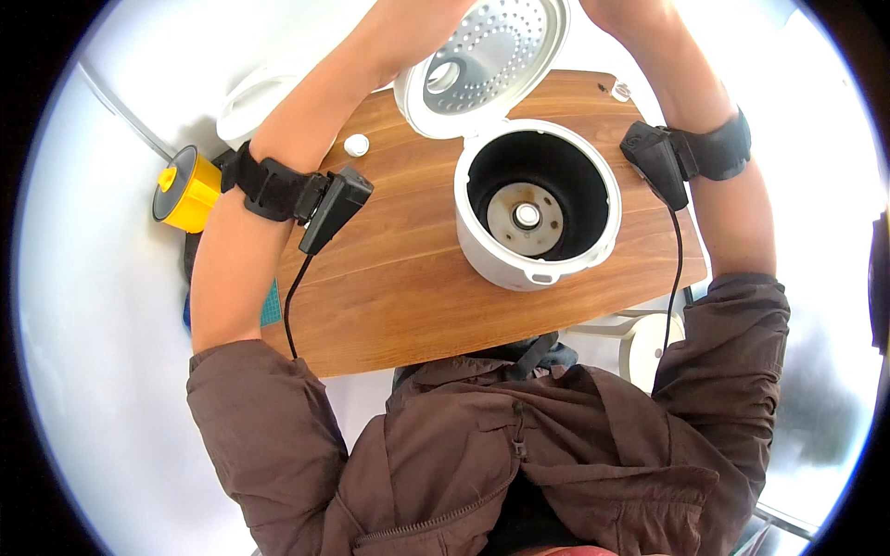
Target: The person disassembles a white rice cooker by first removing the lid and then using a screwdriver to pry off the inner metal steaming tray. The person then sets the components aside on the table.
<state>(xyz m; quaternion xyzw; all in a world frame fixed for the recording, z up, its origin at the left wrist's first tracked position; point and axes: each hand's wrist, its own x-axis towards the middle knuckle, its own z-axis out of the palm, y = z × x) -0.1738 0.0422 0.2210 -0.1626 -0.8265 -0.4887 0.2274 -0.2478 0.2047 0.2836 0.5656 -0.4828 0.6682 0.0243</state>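
A white rice cooker point(505, 264) stands open on a small wooden table point(389, 306). Its black well is empty, with only the round heating plate point(527, 216) showing at the bottom. The hinged lid point(482, 56) is tipped back, its perforated metal inner plate facing me. Both my forearms reach up past the lid and leave the picture at its top edge, so neither hand is visible. My left forearm point(371, 65) passes left of the lid and my right forearm point(667, 65) passes right of it. Each wrist carries a black strap with a small black box and cable.
A small white cap point(356, 145) lies on the table left of the cooker, and a tiny object point(619, 91) sits at the far right corner. On the floor are a yellow round container point(185, 190), a white rounded object point(250, 102) and a white round thing point(649, 347).
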